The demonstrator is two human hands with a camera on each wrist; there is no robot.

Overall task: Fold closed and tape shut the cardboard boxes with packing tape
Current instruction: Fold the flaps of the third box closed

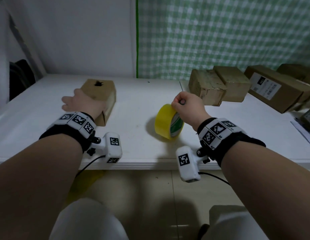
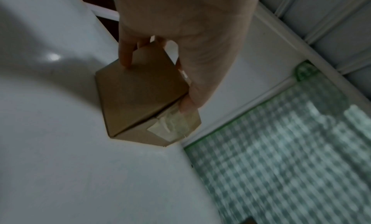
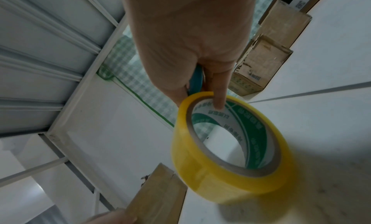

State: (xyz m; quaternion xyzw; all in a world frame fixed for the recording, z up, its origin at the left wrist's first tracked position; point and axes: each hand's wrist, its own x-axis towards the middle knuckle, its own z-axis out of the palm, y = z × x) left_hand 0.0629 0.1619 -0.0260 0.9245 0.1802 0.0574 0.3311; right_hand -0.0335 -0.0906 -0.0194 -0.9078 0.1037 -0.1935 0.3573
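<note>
Gripping the box [image 1: 100, 94] near the table's [image 1: 133, 149] left edge, left hand [image 1: 81, 103]; right hand [image 1: 187, 105] pinches the tape roll [image 1: 165, 124], well apart rightward.

brown box [image 1: 98, 91] closed, flat on table | yellow tape roll [image 1: 165, 122] on edge

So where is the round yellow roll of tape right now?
In the head view the round yellow roll of packing tape stands on edge on the white table, right of centre, with the right hand pinching its top; the small brown cardboard box sits to its left.
</note>
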